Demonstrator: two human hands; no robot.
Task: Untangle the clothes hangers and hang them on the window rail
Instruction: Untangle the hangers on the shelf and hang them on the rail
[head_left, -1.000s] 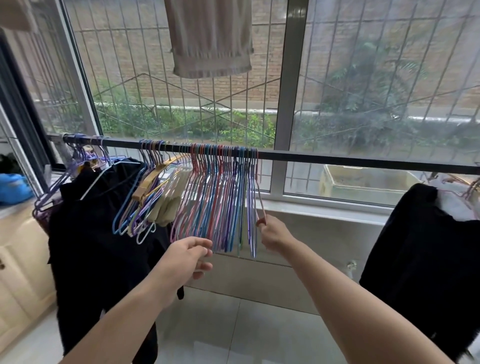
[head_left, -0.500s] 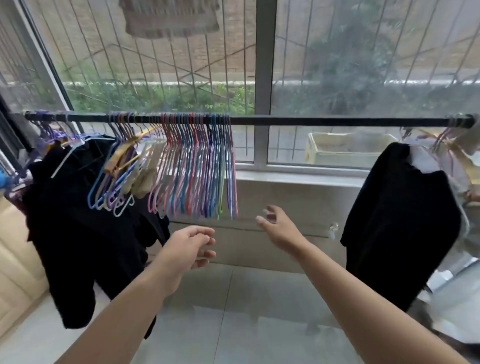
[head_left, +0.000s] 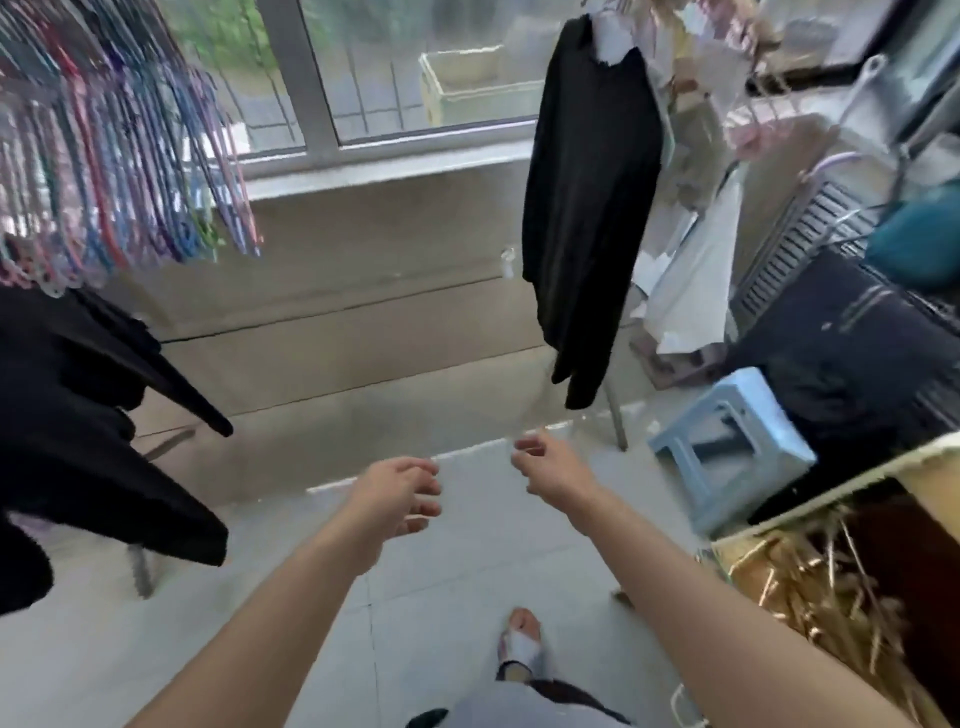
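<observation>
A dense bunch of coloured clothes hangers (head_left: 119, 156) hangs at the upper left; the rail itself is out of frame. My left hand (head_left: 397, 496) and my right hand (head_left: 550, 467) reach out low over the tiled floor, well below and right of the hangers. Both hold nothing, with fingers loosely curled. The frame is blurred by head motion.
A black garment (head_left: 587, 197) hangs at centre right and another black garment (head_left: 78, 415) at the left. A light-blue plastic stool (head_left: 727, 447) stands on the floor at right. A box with straw (head_left: 810, 587) sits at lower right, a dark appliance (head_left: 852, 353) behind the stool.
The view has swung down and to the right, so the rail left the frame. My right hand let go of the end hanger and both hands dropped low.
</observation>
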